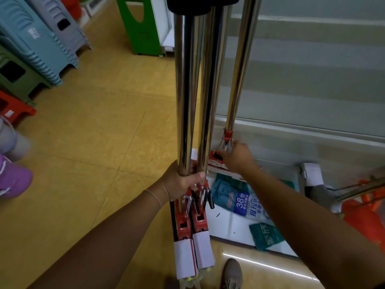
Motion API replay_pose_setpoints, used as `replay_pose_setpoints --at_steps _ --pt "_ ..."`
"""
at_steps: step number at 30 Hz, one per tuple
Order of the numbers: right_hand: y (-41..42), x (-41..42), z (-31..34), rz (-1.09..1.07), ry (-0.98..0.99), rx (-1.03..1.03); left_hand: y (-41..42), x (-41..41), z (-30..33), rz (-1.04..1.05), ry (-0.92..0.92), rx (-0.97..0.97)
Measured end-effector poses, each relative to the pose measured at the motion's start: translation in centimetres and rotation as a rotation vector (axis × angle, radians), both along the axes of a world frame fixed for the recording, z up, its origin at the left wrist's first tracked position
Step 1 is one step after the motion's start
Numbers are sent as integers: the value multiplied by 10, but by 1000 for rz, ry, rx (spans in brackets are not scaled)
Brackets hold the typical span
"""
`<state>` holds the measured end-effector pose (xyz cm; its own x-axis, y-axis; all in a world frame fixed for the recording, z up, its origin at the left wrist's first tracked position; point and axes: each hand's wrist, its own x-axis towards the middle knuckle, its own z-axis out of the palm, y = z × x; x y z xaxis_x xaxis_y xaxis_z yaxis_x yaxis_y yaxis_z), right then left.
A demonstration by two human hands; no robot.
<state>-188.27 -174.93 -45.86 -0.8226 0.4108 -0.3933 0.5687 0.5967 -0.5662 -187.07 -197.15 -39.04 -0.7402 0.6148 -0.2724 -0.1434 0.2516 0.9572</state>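
Two polished chrome-steel mop poles [184, 101] stood upright side by side, touching. The left hand [181, 181] gripped both near their lower ends, its fingers [200, 175] clamped round the smooth tubes. Below that hand hung red plastic mop heads [183, 224] with bent metal levers. Each head ended in a flat white cardboard sleeve [203, 249] that reached down toward the yellow tiled floor [83, 142]. Black grips [198, 5] capped the poles at the top edge of the view.

One more chrome-steel pole [237, 80] leaned just to the right, apart from the pair, and narrowed to a red plastic collar [228, 133] above a wire fork. The right hand [237, 157] held it just below that collar, with its fingers curled round the fork's foot and its back to the camera. This mop's orange-red head [215, 159] sat at the edge of the white bottom shelf [229, 228], just beside the hand and partly hidden by the held pair.

Crinkled teal and blue plastic packets [242, 203] lay on that shelf under the right forearm. A pale frosted panel with horizontal bands [312, 69] rose behind it. To the left stood stacks of ribbed plastic stools, one blue [27, 42], one grey [60, 21], one green [16, 78] and one red [12, 107], with a glossy green stand [139, 24] further back. A purple shoe [12, 176] showed at the left edge and a grey-brown shoe [232, 274] at the bottom.
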Motion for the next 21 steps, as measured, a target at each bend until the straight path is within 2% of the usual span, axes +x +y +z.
replay_pose_setpoints --at_steps 2,4,6,10,16,21 --pt "-8 19 11 280 -67 -33 2 -1 0 -3 -13 7" --pt "-18 38 23 544 -153 -224 4 -1 2 -17 -16 1" --pt "-29 52 29 657 -174 -366 7 -2 3 -27 -21 5" --pt "-38 59 20 637 -67 -413 8 -1 3 -25 -37 30" --pt "-30 64 9 692 -44 -250 6 7 3 8 -30 21" --pt "-23 74 14 662 8 -208 -3 9 0 161 -14 -48"
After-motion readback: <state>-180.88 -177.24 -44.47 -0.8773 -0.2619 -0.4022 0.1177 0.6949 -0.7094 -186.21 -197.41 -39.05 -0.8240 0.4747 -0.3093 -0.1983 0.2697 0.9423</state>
